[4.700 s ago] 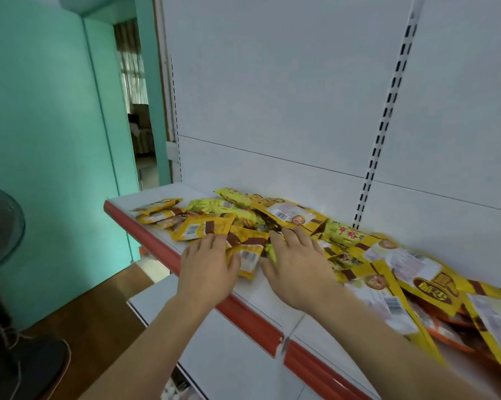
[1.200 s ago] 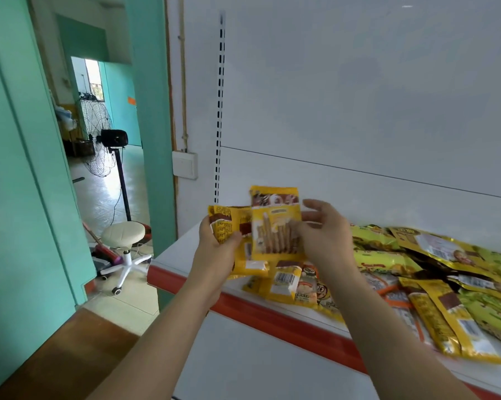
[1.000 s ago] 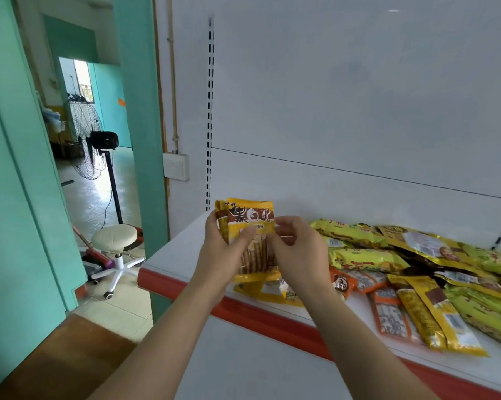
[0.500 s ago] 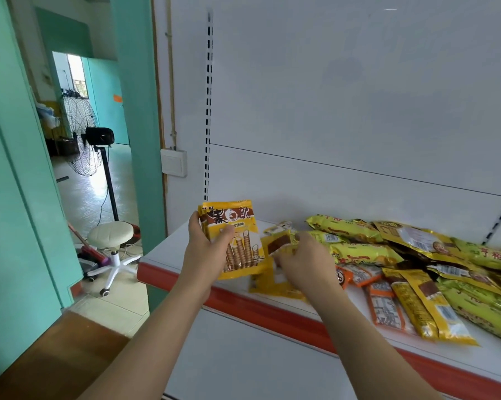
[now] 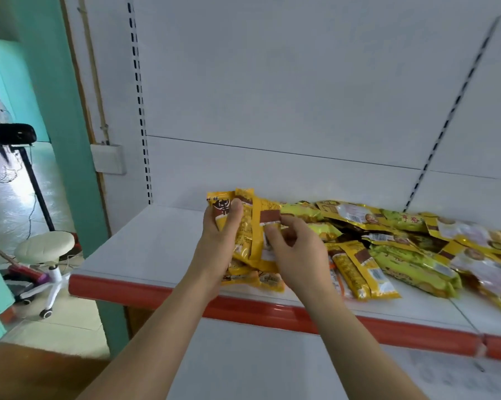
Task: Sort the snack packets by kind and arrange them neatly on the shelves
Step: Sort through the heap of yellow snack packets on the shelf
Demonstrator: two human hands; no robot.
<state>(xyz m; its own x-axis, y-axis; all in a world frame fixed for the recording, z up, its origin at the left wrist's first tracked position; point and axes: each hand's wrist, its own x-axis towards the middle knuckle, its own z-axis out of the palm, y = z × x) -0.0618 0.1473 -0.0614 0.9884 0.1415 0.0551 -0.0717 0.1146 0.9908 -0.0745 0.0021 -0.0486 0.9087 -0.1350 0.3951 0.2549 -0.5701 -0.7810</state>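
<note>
Head view, from left to right: beyond the green wall [image 5: 55,111] a white stool [image 5: 45,246] stands on the floor, and then comes the bare left end of the shelf [image 5: 145,255], where I judge the sorted stack will go. My left hand [image 5: 217,243] grips a small bundle of yellow packets [image 5: 245,226] upright, thumb pressed across the brown label of the front one. Half a second ago that hand held the bundle alone while my right hand reached down into the pile; now my right hand [image 5: 295,249] has come back up and pinches one more packet [image 5: 269,223] of the same yellow-and-brown kind against the right side of the bundle. So the stack has grown by one, and this kind is being gathered out of the mix. A few small packets lie on the shelf just under my hands. To the right, the loose heap [image 5: 402,243] of larger yellow and green packets is spread along the shelf to the frame's edge, unsorted, so most of the task remains.
</note>
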